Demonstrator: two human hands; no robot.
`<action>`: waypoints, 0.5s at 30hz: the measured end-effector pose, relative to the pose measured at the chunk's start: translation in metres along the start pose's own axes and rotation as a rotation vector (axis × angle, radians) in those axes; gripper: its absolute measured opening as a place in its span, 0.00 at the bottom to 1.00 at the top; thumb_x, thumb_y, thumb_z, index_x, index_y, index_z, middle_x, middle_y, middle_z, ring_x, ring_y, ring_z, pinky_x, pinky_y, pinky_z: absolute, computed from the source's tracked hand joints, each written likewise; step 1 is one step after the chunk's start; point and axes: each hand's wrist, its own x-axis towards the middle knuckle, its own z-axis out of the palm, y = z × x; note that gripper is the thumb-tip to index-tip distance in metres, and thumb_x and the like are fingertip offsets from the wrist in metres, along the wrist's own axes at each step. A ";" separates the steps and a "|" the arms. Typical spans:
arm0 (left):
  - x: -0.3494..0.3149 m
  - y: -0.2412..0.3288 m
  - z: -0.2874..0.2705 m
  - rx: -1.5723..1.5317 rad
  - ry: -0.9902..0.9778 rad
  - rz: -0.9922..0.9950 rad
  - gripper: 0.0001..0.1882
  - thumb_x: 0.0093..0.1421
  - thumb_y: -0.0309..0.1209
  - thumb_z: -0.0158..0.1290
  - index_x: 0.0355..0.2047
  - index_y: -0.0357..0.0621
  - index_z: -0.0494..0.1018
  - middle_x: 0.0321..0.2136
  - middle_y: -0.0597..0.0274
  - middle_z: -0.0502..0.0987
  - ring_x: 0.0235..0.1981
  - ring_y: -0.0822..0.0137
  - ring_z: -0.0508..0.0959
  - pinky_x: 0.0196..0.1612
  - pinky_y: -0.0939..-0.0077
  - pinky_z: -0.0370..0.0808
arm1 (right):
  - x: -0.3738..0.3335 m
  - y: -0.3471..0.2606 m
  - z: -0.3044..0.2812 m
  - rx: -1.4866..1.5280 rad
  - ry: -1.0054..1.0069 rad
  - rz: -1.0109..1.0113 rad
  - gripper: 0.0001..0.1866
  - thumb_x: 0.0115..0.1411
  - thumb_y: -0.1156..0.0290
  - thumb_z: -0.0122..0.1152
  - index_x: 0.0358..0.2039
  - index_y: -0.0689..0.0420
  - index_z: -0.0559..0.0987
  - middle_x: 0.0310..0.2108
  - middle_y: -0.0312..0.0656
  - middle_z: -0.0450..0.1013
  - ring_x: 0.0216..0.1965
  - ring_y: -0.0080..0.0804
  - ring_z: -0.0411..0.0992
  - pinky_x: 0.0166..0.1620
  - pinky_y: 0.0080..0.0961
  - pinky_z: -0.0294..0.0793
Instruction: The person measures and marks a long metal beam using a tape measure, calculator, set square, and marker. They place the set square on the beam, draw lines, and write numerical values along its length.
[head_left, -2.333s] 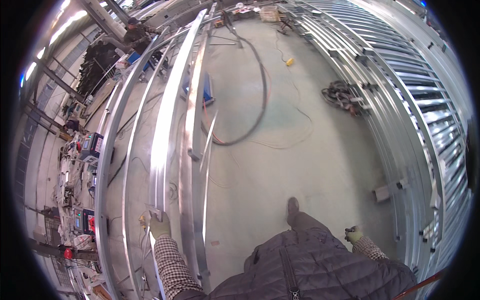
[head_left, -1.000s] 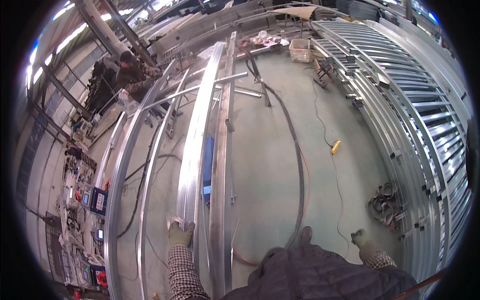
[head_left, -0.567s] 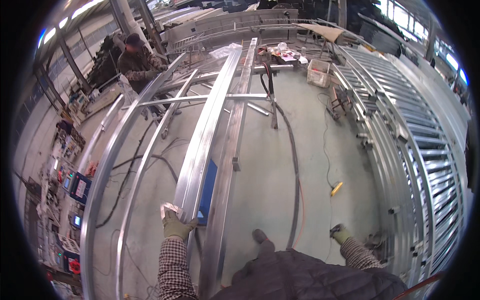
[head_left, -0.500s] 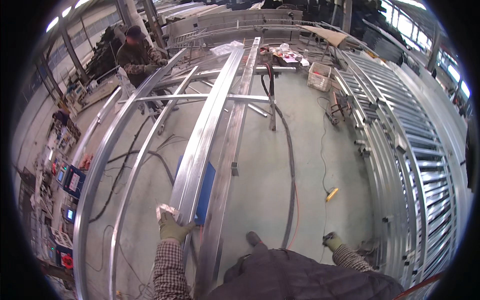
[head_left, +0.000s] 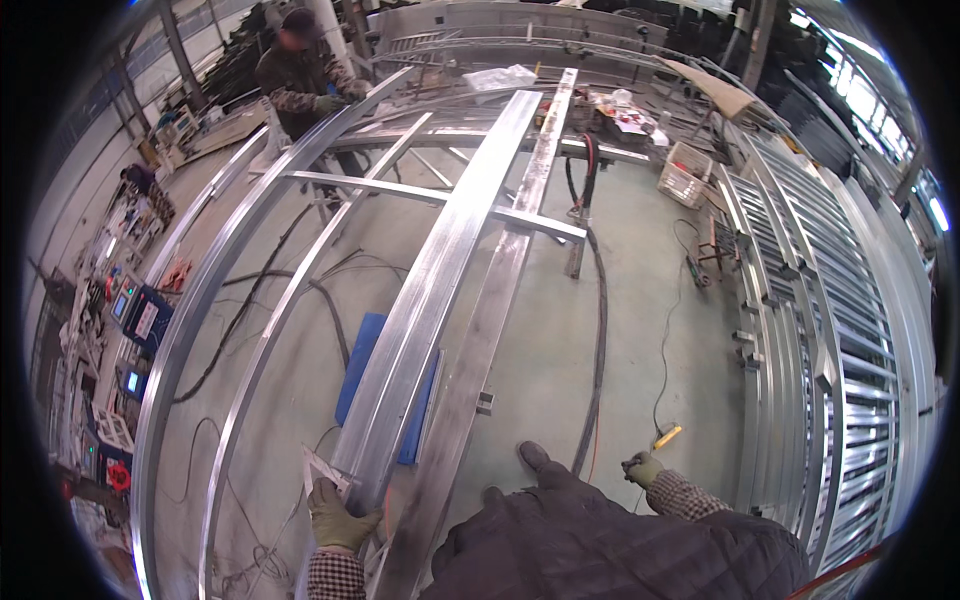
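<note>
My left hand (head_left: pixel 338 519), in a green-grey work glove, is at the near end of a wide, shiny metal beam (head_left: pixel 430 290). It grips a silvery triangular set square (head_left: pixel 322 471) that lies against the beam's left edge at that end. Lower right, my gloved right hand (head_left: pixel 643 469) is held away from the beams with its fingers closed. Something small and dark shows at its fingertips, too small to name. Beneath the wide beam runs a thin crosspiece (head_left: pixel 420 194), and a duller, stained beam (head_left: pixel 490 310) lies just to the right.
Long metal rails (head_left: pixel 190 290) stretch along the left. Blue panels (head_left: pixel 360 365) show under the wide beam. A dark hose (head_left: pixel 601 340) and a yellow tool (head_left: pixel 667 437) lie on the floor. Slatted metal frames (head_left: pixel 850 330) are stacked right. Another person (head_left: pixel 305 75) stands far left.
The view has shifted, so the beams sit farther right and lower. My left hand stays at the beam's near end, where the set square's triangular shape now shows more plainly. My right hand remains closed.
</note>
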 end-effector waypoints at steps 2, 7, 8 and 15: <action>-0.005 0.001 0.002 0.042 0.030 -0.017 0.66 0.44 0.54 0.83 0.75 0.30 0.62 0.77 0.33 0.65 0.81 0.33 0.61 0.84 0.42 0.63 | 0.041 -0.041 -0.014 -0.108 -0.002 -0.139 0.30 0.70 0.51 0.76 0.63 0.58 0.81 0.41 0.49 0.90 0.45 0.44 0.90 0.50 0.41 0.87; -0.024 0.012 0.007 0.064 0.106 -0.056 0.60 0.48 0.50 0.82 0.75 0.35 0.67 0.80 0.34 0.64 0.81 0.32 0.62 0.84 0.42 0.65 | 0.119 -0.151 -0.054 -0.122 0.048 -0.401 0.22 0.73 0.55 0.70 0.60 0.55 0.82 0.45 0.60 0.89 0.51 0.60 0.88 0.56 0.50 0.86; -0.033 0.017 0.007 0.076 0.114 -0.090 0.58 0.49 0.49 0.82 0.75 0.36 0.68 0.80 0.35 0.65 0.81 0.32 0.63 0.83 0.41 0.66 | 0.123 -0.179 -0.058 -0.005 0.047 -0.424 0.24 0.73 0.54 0.69 0.61 0.57 0.81 0.44 0.62 0.88 0.50 0.65 0.88 0.55 0.49 0.87; -0.123 0.088 0.010 -0.254 0.504 -0.239 0.28 0.66 0.31 0.71 0.65 0.35 0.80 0.67 0.39 0.82 0.68 0.38 0.80 0.72 0.47 0.77 | 0.029 -0.382 -0.051 0.448 -0.182 -0.963 0.10 0.78 0.71 0.73 0.53 0.53 0.80 0.38 0.37 0.84 0.41 0.22 0.84 0.44 0.26 0.85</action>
